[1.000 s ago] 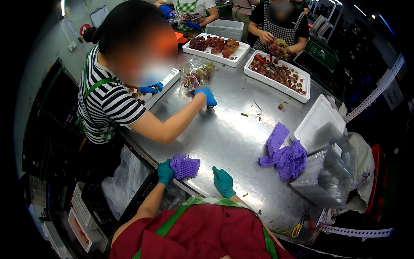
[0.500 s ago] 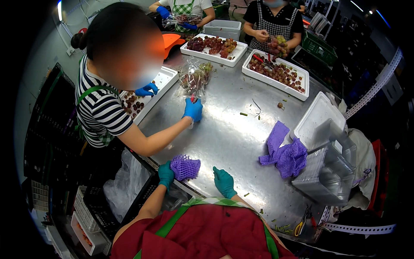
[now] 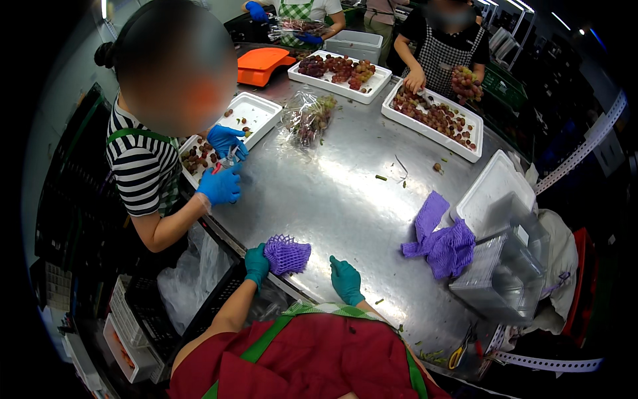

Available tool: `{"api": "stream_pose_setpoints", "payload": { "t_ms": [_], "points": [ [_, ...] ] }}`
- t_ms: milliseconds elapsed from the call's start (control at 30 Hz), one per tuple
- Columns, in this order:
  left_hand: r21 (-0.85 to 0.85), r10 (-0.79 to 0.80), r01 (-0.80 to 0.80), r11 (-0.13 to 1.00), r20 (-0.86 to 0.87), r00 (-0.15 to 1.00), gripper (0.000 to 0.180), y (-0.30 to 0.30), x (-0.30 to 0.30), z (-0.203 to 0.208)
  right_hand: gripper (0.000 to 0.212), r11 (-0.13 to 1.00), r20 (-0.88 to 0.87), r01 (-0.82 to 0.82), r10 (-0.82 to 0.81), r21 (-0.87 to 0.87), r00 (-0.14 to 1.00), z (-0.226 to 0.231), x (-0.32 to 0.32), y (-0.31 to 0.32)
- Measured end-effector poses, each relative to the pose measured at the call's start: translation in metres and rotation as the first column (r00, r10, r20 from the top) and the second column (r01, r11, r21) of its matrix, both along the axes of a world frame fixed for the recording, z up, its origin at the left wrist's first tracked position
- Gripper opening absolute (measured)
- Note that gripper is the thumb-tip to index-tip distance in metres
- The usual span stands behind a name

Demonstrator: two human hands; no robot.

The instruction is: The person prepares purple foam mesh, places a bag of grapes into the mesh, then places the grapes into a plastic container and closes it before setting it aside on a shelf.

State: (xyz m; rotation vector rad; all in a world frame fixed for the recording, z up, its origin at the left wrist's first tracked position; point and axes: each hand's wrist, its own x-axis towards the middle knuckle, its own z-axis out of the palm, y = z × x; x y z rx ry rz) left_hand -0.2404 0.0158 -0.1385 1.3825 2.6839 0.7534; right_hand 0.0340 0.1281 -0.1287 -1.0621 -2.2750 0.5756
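My left hand (image 3: 256,265), in a green glove, is closed around the end of a purple foam net sleeve (image 3: 288,255) at the near edge of the metal table (image 3: 319,206). My right hand (image 3: 346,282), also gloved in green, rests on the tabletop just right of the sleeve; it holds nothing, and its fingers are loosely stretched out. More purple foam nets (image 3: 441,239) lie in a heap to the right. Farther off on the table sits a clear plastic bag of grapes (image 3: 307,121).
At the left, a co-worker's blue-gloved hands (image 3: 222,185) hold red-handled snips over a white tray (image 3: 262,110). Grape trays (image 3: 369,97) stand at the back. Clear plastic boxes (image 3: 498,269) are stacked at right, near yellow-handled scissors (image 3: 457,356). A black crate (image 3: 199,336) is beside my left arm.
The co-worker at the left has let go of the bagged grapes and drawn that hand back to the tray. Across the table, another person's hand has lowered into a grape tray. My hands stay put.
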Motion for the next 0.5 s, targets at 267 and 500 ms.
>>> {"api": "stream_pose_setpoints", "payload": {
  "t_ms": [267,500],
  "points": [
    [0.006,-0.005,0.005,1.0,-0.045,0.999,0.013,0.0014,0.0016,-0.0009,0.023,0.999,-0.02,0.002,-0.002,0.034,1.0,-0.0007,0.0008,0.0002],
    [0.012,0.0,0.001,1.0,-0.017,1.0,0.011,-0.0003,0.0015,0.0003,0.023,1.0,-0.007,-0.002,0.002,0.014,1.0,-0.0004,0.0005,-0.0009]
  ]
}}
